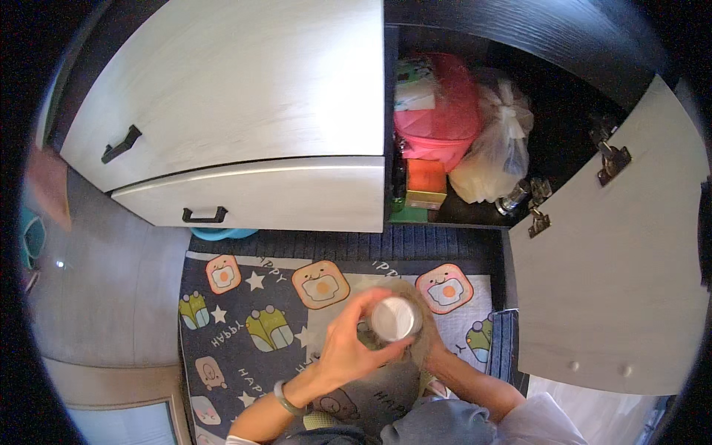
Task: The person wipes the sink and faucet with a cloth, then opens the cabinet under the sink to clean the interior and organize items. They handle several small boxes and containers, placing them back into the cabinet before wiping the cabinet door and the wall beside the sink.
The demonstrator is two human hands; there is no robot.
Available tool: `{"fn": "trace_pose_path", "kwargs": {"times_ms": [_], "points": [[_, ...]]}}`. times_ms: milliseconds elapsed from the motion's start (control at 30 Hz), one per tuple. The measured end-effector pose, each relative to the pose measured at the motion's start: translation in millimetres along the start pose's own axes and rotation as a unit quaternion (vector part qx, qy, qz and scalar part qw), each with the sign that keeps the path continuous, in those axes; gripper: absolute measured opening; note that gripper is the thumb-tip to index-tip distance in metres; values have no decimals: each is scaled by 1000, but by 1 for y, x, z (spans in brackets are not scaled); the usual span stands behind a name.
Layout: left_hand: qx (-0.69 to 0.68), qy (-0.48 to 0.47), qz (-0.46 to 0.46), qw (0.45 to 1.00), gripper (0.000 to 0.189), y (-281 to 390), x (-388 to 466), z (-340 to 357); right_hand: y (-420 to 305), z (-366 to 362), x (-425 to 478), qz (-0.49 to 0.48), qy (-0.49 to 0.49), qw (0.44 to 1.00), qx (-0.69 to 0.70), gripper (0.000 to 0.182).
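Note:
My left hand [350, 339] is curled around a round container with a clear rim [394, 319], held over the floor mat. Its circular end faces up and looks white; whether that is its base, lid or contents I cannot tell. My right hand [433, 340] is at the container's right side, its fingers mostly hidden. A blurred grey-brown, thin material [424, 303], perhaps a cloth or bag, lies between that hand and the container. On my left wrist is a pale bangle [289, 398].
Ahead, an open cabinet holds a red bag [445, 122], a tied plastic bag [498, 150], an orange box [426, 181] and a shiny metal cylinder [513, 198]. Its door [606, 267] stands open at right. A patterned mat [239, 311] covers the floor; a blue basin [222, 233] sits under the drawer [278, 194].

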State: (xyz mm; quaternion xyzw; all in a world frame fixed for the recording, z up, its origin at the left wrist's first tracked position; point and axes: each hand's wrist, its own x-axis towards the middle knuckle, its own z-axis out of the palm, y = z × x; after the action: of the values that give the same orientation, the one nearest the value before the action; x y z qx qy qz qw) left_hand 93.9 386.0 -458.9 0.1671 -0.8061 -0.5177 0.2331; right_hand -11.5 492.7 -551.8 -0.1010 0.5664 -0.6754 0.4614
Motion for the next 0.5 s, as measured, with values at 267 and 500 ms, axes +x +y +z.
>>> {"fn": "trace_pose_path", "kwargs": {"times_ms": [267, 500], "points": [[141, -49, 234, 961, 61, 1, 119, 45, 30, -17, 8, 16, 16, 1000, -11, 44], [428, 0, 348, 834, 63, -19, 172, 97, 50, -42, 22, 88, 8, 965, 247, 49]]}}
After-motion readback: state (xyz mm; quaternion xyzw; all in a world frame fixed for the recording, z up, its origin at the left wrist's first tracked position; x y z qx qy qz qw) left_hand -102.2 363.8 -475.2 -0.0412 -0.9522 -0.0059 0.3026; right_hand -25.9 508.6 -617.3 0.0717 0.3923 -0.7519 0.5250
